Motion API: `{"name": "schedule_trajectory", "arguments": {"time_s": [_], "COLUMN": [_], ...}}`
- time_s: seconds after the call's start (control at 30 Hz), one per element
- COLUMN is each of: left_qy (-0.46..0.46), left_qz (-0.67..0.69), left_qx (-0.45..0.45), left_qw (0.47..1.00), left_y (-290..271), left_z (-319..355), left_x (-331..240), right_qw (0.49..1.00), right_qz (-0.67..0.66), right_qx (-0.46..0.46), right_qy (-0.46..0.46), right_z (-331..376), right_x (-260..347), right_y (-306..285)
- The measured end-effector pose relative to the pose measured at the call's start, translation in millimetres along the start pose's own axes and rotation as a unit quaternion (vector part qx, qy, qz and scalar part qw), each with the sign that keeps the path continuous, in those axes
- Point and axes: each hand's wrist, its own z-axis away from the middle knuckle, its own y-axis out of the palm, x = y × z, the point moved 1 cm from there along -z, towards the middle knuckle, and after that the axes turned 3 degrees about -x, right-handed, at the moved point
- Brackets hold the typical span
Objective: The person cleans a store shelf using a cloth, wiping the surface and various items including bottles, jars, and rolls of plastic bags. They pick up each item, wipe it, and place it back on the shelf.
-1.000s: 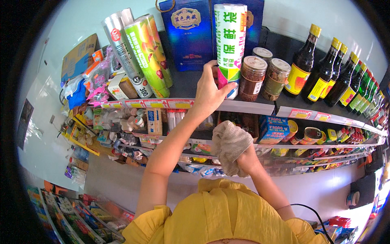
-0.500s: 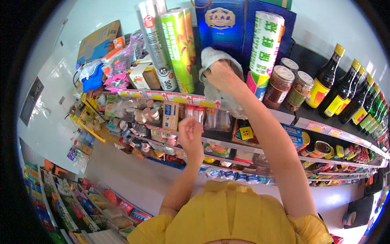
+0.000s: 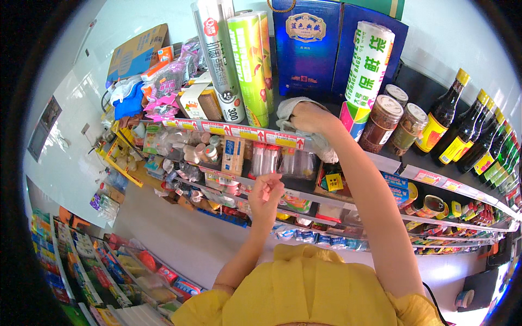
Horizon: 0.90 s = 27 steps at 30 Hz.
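Note:
My right hand [image 3: 314,117] presses a damp-looking grey cloth [image 3: 324,148] onto the top shelf [image 3: 276,103], its fingers bunched into the fabric. Part of the cloth hangs over the shelf's front edge. To the left of that hand stand a green roll [image 3: 251,70] and a silver-white roll [image 3: 217,60]; to its right is a tall white, green and pink roll [image 3: 365,76]. Behind the cloth stands a blue box [image 3: 305,51]. My left hand [image 3: 266,196] hovers in front of the lower shelf, holding nothing, its fingers loosely bent and a little apart.
Lidded jars [image 3: 381,122] and dark bottles with yellow caps [image 3: 441,111] line the shelf's right side. Bagged goods [image 3: 168,84] and a cardboard box [image 3: 136,53] are at the left. Clear plastic containers [image 3: 265,159] fill the shelf below. Another stocked rack [image 3: 103,266] stands lower left.
My right hand has moved down with the cloth, from in front of the blue box to low on the shelf surface. My left hand has shifted slightly down and right; the view has shifted slightly.

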Motion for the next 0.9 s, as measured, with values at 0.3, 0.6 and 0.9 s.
{"name": "schedule_trajectory", "arguments": {"time_s": [0.3,0.6,0.9], "left_qy": [0.310,0.298,0.481], "left_qz": [-0.152,-0.358,-0.319], "left_qx": [-0.122,-0.172,-0.149], "left_qw": [0.930,0.868,0.803], "left_y": [11.4,42.4,54.3], "left_z": [-107.8,-161.3,-151.3], "left_x": [-50.0,-55.6,-90.8], "right_qw": [0.953,0.850,0.821], "right_qz": [-0.242,-0.180,-0.077], "right_qx": [-0.179,-0.470,-0.552], "right_qy": [0.024,-0.156,-0.125], "right_z": [20.5,83.9,127.8], "right_x": [11.0,76.1,74.3], "right_y": [-31.9,-82.7,-88.1]}}
